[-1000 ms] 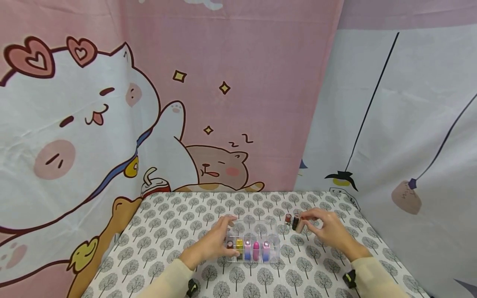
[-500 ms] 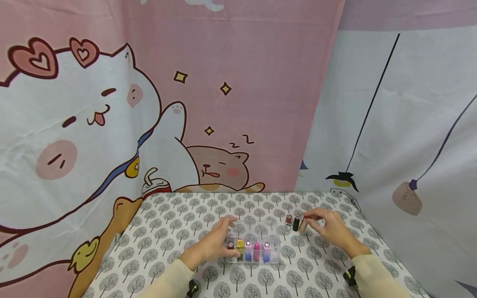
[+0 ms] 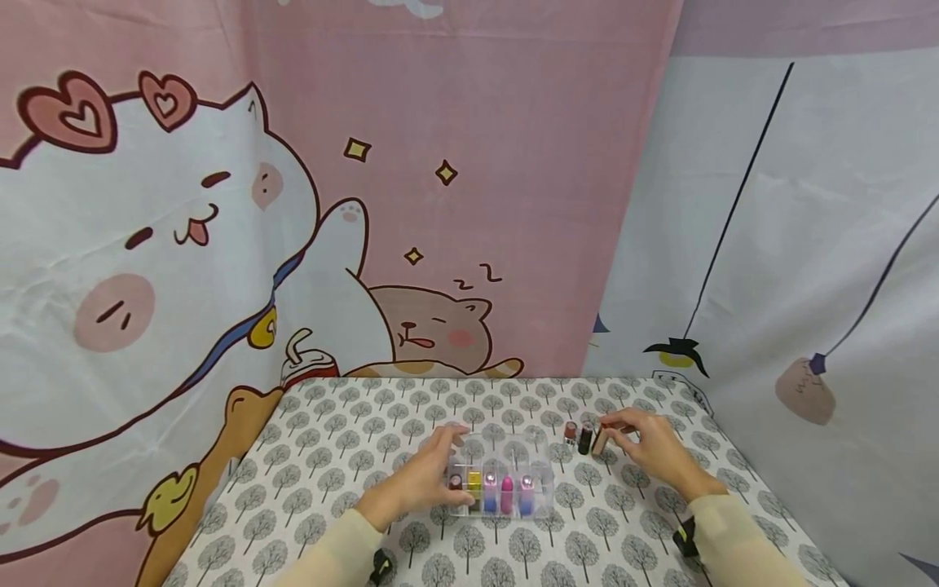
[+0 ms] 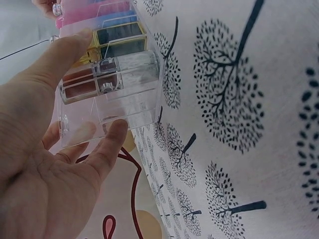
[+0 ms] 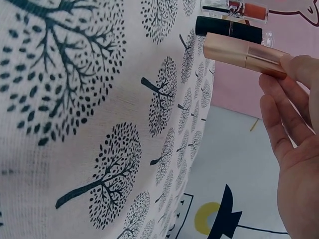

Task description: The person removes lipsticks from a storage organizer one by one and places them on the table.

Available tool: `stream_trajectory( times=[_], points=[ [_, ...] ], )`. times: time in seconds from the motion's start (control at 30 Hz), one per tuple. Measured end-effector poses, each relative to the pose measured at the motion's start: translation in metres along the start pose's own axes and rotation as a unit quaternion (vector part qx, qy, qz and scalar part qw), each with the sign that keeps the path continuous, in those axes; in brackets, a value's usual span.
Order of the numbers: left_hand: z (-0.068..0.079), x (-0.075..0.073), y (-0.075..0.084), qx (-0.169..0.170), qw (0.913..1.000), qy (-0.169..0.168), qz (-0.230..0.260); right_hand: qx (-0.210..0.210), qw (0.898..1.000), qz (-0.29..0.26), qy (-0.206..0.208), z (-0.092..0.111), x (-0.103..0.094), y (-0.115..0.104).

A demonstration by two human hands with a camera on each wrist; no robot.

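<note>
On the tabletop (image 3: 411,408), a dark tube (image 3: 584,441) and a red-topped tube (image 3: 570,432) stand just left of the gold tube (image 5: 232,51). Nearer the front edge, the left hand (image 3: 421,481) clasps a clear organizer (image 3: 544,499) holding small cosmetics. The right hand (image 3: 653,448) pinches the gold tube's top, toward the far right corner; it's smooth, shiny and tilted.

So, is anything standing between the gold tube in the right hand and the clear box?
Partly: a black lipstick tube stands beside the gold lipstick tube, toward the clear organizer, then a red-and-clear lip tube. Around their near side, nothing visible seems to block the way.
</note>
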State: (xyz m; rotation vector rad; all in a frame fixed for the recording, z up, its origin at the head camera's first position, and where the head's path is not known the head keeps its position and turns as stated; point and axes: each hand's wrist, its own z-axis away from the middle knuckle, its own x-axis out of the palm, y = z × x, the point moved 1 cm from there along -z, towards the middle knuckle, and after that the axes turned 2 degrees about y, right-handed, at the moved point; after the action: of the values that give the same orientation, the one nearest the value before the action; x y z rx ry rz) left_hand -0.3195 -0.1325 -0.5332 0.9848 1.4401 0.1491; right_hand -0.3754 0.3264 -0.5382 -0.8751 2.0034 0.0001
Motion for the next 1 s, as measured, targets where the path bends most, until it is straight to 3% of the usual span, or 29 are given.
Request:
stream_trajectory(
  times=[0.47,0.7,0.8,0.83,1.0],
  points=[
    [-0.001,0.0,-0.002,-0.002,1.0,0.001,-0.006,0.023,1.0,0.0,-0.014,-0.004,0.003,0.007],
    [-0.003,0.003,-0.014,0.051,0.9986,0.012,0.003,0.039,0.999,0.0,-0.032,-0.004,0.003,0.012],
    [-0.003,0.004,-0.014,0.042,0.9991,0.009,0.002,0.04,0.999,0.0,-0.034,-0.004,0.003,0.013],
    [0.0,0.0,-0.004,0.021,0.9998,0.004,0.006,0.039,0.999,-0.001,-0.035,-0.004,0.003,0.013],
    [0.0,-0.001,0.001,0.002,1.0,0.001,-0.002,0.039,0.999,-0.006,-0.037,-0.003,0.002,0.014]
  ],
)
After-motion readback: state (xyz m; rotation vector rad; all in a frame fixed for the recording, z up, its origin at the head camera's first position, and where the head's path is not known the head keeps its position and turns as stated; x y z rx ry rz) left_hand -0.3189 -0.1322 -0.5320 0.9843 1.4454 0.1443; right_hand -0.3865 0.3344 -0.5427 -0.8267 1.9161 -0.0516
